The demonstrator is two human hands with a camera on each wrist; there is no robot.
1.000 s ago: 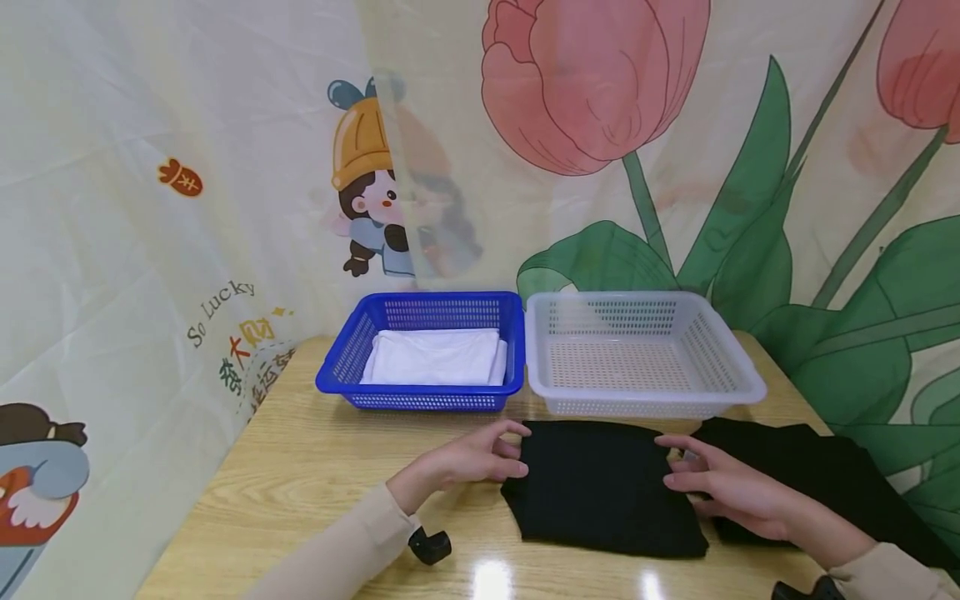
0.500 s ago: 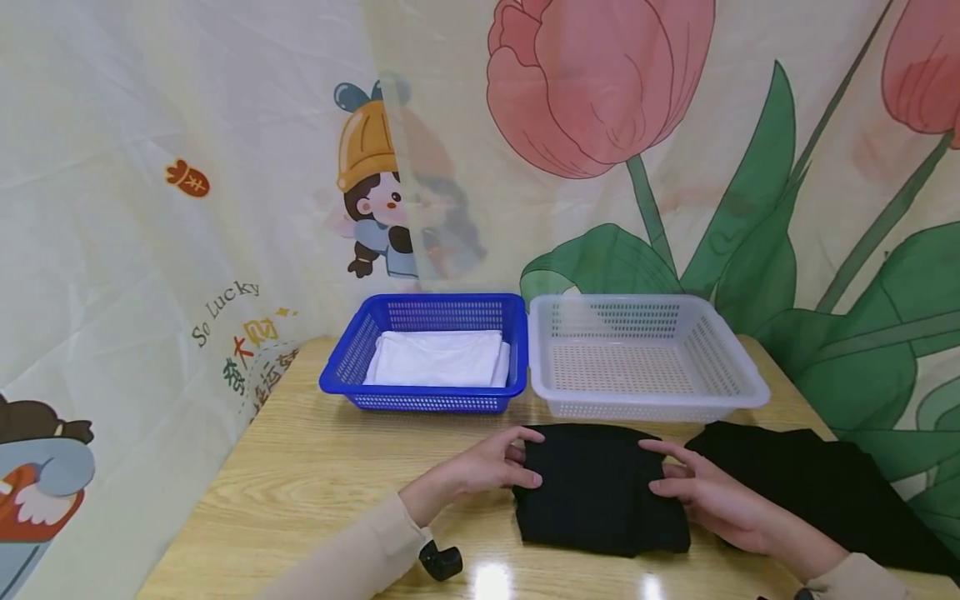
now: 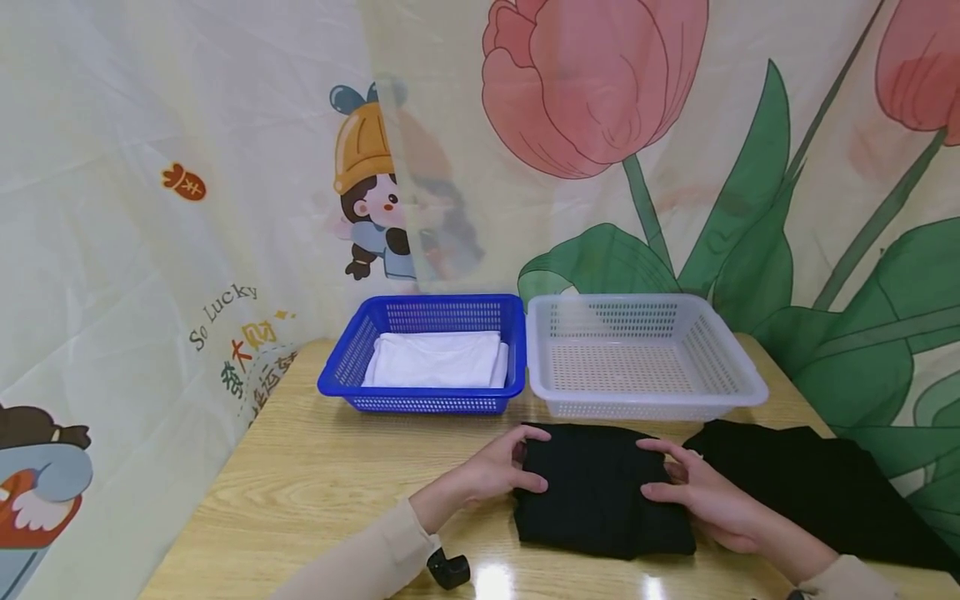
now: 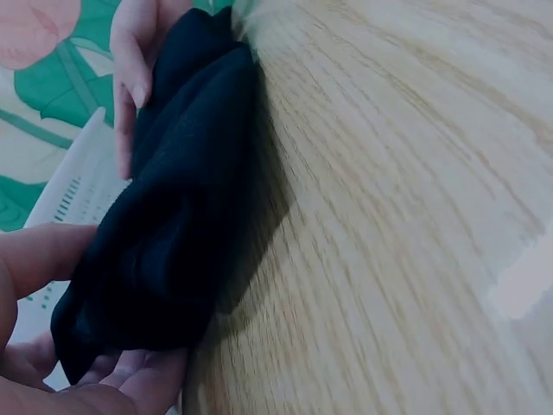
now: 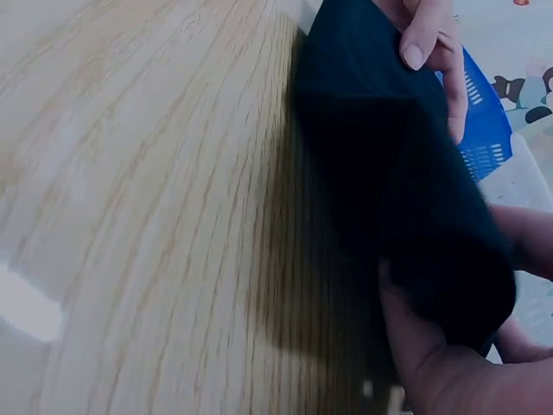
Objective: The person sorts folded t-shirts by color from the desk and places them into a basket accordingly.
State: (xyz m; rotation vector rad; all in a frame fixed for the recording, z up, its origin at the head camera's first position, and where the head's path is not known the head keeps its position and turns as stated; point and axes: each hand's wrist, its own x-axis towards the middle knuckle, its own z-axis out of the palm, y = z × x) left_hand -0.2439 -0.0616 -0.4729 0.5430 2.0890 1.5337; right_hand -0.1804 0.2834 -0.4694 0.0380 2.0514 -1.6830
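Note:
A folded black garment (image 3: pixel 588 492) lies on the table, held at both sides. My left hand (image 3: pixel 498 468) grips its left edge, thumb on top; in the left wrist view some fingers (image 4: pixel 143 376) reach beneath the fabric (image 4: pixel 177 190). On the opposite edge my right hand (image 3: pixel 712 498) holds the cloth between thumb and fingers. The right wrist view shows that edge bulging into a rounded fold (image 5: pixel 449 251) within the right hand (image 5: pixel 467 376). Parts of the fingers are hidden under the garment.
A second black cloth (image 3: pixel 817 492) lies spread at the right, partly behind my right forearm. Behind the garment stand a blue basket (image 3: pixel 420 390) with folded white cloth (image 3: pixel 435 358) inside and a white basket (image 3: pixel 645 394). A printed curtain (image 3: pixel 465 150) hangs behind the table (image 3: pixel 300 483).
Both hands have moved closer together. The garment's right side has been drawn inward, narrowing it and raising a crease. Over the last half second, little has shifted.

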